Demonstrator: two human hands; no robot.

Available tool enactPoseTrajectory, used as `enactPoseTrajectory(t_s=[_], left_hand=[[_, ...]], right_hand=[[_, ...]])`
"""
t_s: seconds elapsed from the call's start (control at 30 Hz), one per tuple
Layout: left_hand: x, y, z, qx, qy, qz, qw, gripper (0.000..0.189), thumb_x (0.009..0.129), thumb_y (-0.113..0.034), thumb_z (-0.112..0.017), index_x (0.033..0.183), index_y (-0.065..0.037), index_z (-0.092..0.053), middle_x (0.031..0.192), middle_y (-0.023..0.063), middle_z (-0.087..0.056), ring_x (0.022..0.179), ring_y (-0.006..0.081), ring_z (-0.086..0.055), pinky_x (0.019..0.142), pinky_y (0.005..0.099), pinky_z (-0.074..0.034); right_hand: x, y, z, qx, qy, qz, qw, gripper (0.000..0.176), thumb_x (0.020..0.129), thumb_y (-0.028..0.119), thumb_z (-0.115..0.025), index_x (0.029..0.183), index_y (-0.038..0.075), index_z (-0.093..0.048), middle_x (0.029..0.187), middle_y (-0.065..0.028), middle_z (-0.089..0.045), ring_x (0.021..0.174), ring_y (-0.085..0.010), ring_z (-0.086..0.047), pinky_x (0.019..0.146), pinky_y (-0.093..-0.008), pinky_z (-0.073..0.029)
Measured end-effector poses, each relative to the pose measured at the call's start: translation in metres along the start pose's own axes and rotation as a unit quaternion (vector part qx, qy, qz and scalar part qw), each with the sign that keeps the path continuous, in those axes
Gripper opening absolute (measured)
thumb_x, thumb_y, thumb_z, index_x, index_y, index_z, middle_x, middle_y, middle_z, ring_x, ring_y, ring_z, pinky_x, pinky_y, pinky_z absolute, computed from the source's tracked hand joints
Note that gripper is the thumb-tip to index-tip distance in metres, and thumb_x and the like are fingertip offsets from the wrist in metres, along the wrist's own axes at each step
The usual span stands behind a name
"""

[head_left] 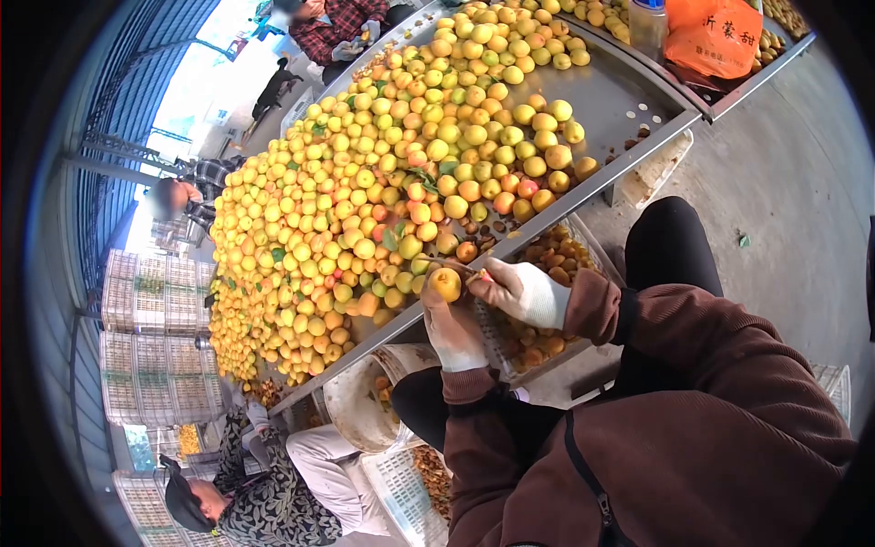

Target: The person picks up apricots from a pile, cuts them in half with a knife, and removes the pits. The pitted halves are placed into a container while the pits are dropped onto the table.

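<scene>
Brown-sleeved left hand [453,333] grips 1 apricot [445,283] beside the fruit-heaped table [624,100].

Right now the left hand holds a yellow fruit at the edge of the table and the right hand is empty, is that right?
Not quite. The head view shows the right hand gripping a thin blade-like tool. The left hand does hold the yellow fruit at the edge of the table.

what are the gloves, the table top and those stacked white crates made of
Gloves on the left hand, holding an apricot, and the right hand, gripping a thin tool: white knit fabric, probably cotton, matte. Table top: sheet metal, dull grey sheen, folded rim. Crates: likely plastic, white moulded lattice.
</scene>
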State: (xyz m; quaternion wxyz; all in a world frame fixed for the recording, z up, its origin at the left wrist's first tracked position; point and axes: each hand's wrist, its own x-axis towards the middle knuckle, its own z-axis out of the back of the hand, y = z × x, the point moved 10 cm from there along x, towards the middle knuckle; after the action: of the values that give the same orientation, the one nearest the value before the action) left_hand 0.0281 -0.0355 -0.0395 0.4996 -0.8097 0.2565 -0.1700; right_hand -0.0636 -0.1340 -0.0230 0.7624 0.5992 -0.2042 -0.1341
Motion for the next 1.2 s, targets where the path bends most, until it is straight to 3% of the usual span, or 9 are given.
enactPoseTrajectory(t_s=[0.37,0.5,0.57,0.7,0.8,0.93,1.03,1.1,1.2], left_hand=[[-0.002,0.033,-0.013,-0.119,0.002,0.023,0.993,0.067,0.092,-0.061,-0.05,0.133,-0.009,-0.045,0.115,0.0067,-0.058,0.108,0.0207,-0.053,0.097,0.0369,-0.043],[-0.01,0.018,-0.03,-0.096,-0.053,0.001,0.994,0.059,0.095,-0.05,-0.056,0.13,-0.005,-0.045,0.108,0.0058,-0.058,0.096,0.0174,-0.056,0.086,0.031,-0.046],[-0.006,-0.001,-0.03,0.116,-0.018,-0.075,0.99,0.049,0.099,-0.042,-0.05,0.129,-0.003,-0.048,0.112,0.0077,-0.057,0.1,0.0177,-0.056,0.087,0.0304,-0.046],[-0.003,-0.023,-0.026,0.182,-0.042,-0.114,0.976,0.047,0.098,-0.037,-0.055,0.123,0.003,-0.053,0.105,0.009,-0.059,0.087,0.0154,-0.058,0.074,0.0276,-0.05],[-0.003,0.013,-0.028,-0.032,-0.054,0.048,0.997,0.054,0.098,-0.049,-0.049,0.117,0.002,-0.057,0.091,0.0068,-0.06,0.075,0.0137,-0.057,0.065,0.0257,-0.048],[-0.003,0.034,-0.012,0.005,-0.105,0.092,0.99,0.068,0.097,-0.062,-0.038,0.109,0.001,-0.061,0.067,0.0001,-0.05,0.054,0.0109,-0.044,0.051,0.023,-0.036],[0.0,0.032,-0.002,0.038,-0.058,0.083,0.994,0.067,0.097,-0.061,-0.04,0.111,0.002,-0.06,0.078,0.0054,-0.058,0.064,0.0133,-0.052,0.059,0.0251,-0.043],[0.003,0.01,-0.002,0.091,-0.017,0.003,0.996,0.061,0.098,-0.053,-0.046,0.12,0.003,-0.054,0.1,0.0123,-0.064,0.087,0.0192,-0.06,0.079,0.0305,-0.048],[0.006,-0.006,0.004,0.169,0.038,-0.049,0.984,0.059,0.098,-0.049,-0.049,0.125,0.003,-0.05,0.107,0.0132,-0.063,0.094,0.0213,-0.06,0.088,0.0327,-0.047]], right_hand=[[-0.013,-0.002,-0.002,-0.063,-0.004,-0.03,0.998,0.024,0.099,0.027,-0.05,0.11,0.005,-0.053,0.089,-0.0222,-0.065,0.087,-0.04,-0.065,0.07,-0.0405,-0.052],[-0.011,-0.012,-0.003,-0.009,-0.028,0.0,1.0,0.028,0.098,0.03,-0.05,0.108,0.004,-0.052,0.085,-0.023,-0.065,0.083,-0.0417,-0.064,0.067,-0.0432,-0.051],[-0.007,-0.017,-0.005,-0.027,-0.033,0.012,0.999,0.023,0.099,0.025,-0.046,0.108,0.005,-0.053,0.084,-0.0209,-0.065,0.082,-0.0398,-0.065,0.068,-0.0422,-0.051],[-0.012,0.008,-0.001,-0.023,-0.058,0.086,0.994,0.024,0.1,0.025,-0.043,0.105,0.004,-0.054,0.082,-0.0185,-0.065,0.081,-0.0378,-0.065,0.068,-0.0415,-0.051],[-0.006,0.0,-0.006,-0.064,0.006,0.008,0.998,0.026,0.101,0.026,-0.04,0.101,0.004,-0.055,0.081,-0.0183,-0.066,0.08,-0.0367,-0.066,0.067,-0.0408,-0.051],[-0.003,-0.022,-0.008,-0.104,-0.011,0.014,0.994,0.024,0.1,0.029,-0.042,0.1,0.006,-0.05,0.08,-0.0165,-0.065,0.078,-0.0363,-0.066,0.064,-0.0415,-0.052],[-0.004,-0.025,-0.013,-0.169,-0.012,0.048,0.984,0.026,0.099,0.032,-0.047,0.1,0.006,-0.05,0.081,-0.0172,-0.065,0.08,-0.0363,-0.066,0.065,-0.0418,-0.052],[0.003,-0.023,-0.018,-0.079,0.011,0.078,0.994,0.029,0.097,0.034,-0.053,0.102,0.006,-0.054,0.086,-0.0196,-0.066,0.084,-0.0372,-0.066,0.068,-0.0413,-0.053],[0.002,-0.018,-0.019,-0.024,0.054,0.025,0.998,0.03,0.097,0.034,-0.054,0.107,0.006,-0.057,0.091,-0.0215,-0.066,0.086,-0.0374,-0.066,0.071,-0.0407,-0.053]])
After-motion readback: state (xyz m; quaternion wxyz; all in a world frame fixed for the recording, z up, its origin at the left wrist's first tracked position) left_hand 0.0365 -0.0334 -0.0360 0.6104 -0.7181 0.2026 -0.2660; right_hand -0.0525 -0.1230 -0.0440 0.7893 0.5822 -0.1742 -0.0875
